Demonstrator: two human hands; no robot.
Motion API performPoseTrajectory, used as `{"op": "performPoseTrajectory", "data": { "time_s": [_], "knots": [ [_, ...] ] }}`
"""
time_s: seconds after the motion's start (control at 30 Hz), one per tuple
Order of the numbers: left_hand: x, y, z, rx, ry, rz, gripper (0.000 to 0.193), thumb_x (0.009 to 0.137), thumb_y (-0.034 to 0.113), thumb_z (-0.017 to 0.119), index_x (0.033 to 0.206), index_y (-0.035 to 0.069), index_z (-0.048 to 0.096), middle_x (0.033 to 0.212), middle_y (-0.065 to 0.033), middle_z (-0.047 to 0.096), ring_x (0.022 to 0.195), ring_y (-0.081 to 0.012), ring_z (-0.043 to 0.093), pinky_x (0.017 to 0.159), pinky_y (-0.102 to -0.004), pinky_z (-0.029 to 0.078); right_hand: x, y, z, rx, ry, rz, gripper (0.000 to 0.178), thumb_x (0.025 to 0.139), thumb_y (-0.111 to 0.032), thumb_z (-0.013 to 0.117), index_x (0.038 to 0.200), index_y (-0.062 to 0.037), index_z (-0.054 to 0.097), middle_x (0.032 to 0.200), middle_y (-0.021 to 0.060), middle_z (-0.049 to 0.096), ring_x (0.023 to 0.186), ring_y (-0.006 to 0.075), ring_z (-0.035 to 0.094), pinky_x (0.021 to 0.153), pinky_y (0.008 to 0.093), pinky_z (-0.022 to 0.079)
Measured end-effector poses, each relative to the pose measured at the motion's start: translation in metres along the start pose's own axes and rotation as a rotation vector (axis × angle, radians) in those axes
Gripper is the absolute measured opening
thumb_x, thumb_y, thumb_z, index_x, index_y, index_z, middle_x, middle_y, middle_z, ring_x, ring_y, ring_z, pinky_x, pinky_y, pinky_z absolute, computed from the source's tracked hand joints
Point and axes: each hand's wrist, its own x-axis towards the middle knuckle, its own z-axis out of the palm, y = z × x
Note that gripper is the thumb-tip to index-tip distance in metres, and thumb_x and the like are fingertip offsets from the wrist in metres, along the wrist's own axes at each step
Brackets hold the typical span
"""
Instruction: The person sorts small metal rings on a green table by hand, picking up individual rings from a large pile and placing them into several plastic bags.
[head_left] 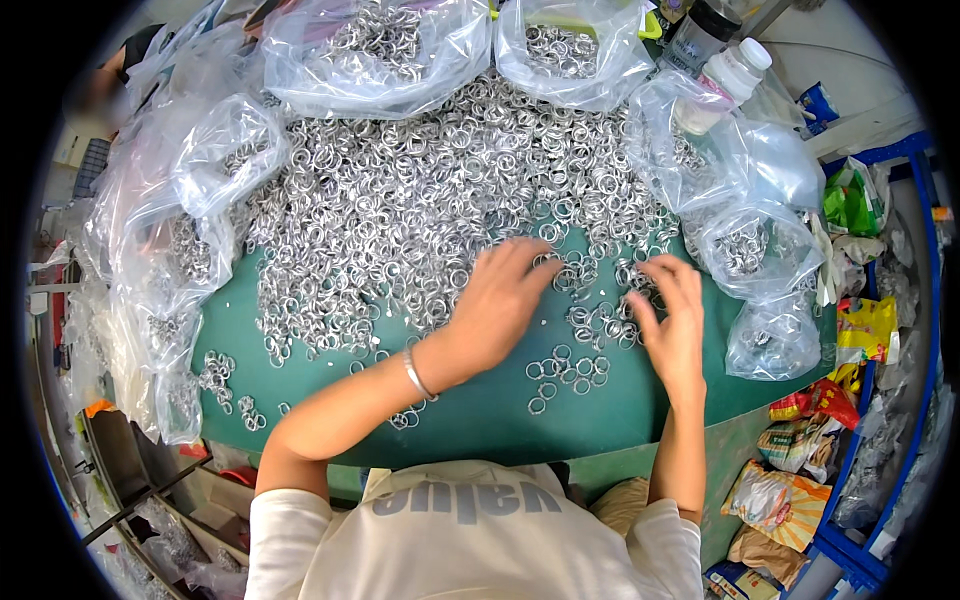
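Note:
A broad heap of silvery metal rings (400,190) covers much of the green tabletop (480,420). My left hand (505,295), with a bracelet at its wrist, reaches over the heap's near edge. Its fingers are stretched and slightly bent, touching or just above a few rings (575,275). My right hand (672,315) is to its right, thumb and fingers apart around another small cluster of rings (632,275). No ring is plainly gripped in either hand, though the fingertips partly hide what they touch. Between my hands and nearer me lies a small loose group of rings (570,372).
Clear plastic bags of rings (375,75) line the far edge, with more bags (760,250) at right and plastic sheeting (150,290) at left. A white bottle (735,70) and a dark-lidded jar (703,35) stand far right. A blue rack (915,400) holds colourful packets (770,505).

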Motion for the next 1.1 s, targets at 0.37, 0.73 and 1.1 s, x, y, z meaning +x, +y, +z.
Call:
{"op": "performPoseTrajectory", "data": {
  "time_s": [0.37,0.73,1.1],
  "knots": [
    [-0.001,-0.003,-0.003,0.208,-0.124,0.04,0.055,0.076,0.004,0.065,0.129,0.006,0.051,0.132,-0.0108,0.047,0.118,-0.0308,0.046,0.093,-0.0404,0.039,-0.007,0.016,0.012,-0.244,0.028,-0.162,0.013,0.074,-0.007,0.072,0.084,-0.0058,0.064,0.097,0.0044,0.059,0.1,0.0246,0.053,0.09,0.0419,0.034],
    [0.029,-0.011,0.013,-0.281,-0.172,-0.172,0.035,0.087,-0.007,0.052,0.121,0.0,0.054,0.116,-0.0139,0.056,0.103,-0.0256,0.058,0.08,-0.031,0.05,-0.012,-0.004,-0.004,-0.079,-0.013,-0.047,0.019,0.077,-0.002,0.069,0.096,-0.005,0.065,0.101,0.0075,0.062,0.094,0.0267,0.055,0.082,0.0367,0.04],
    [0.01,-0.006,-0.02,-0.368,0.073,-0.105,0.033,0.083,-0.01,0.056,0.113,0.001,0.06,0.111,-0.0144,0.06,0.105,-0.0299,0.06,0.089,-0.0362,0.049,-0.021,-0.011,0.011,-0.126,-0.221,-0.123,0.024,0.071,0.0,0.071,0.095,-0.0026,0.064,0.097,0.0091,0.057,0.093,0.0281,0.052,0.082,0.0371,0.039]
  ]
}}
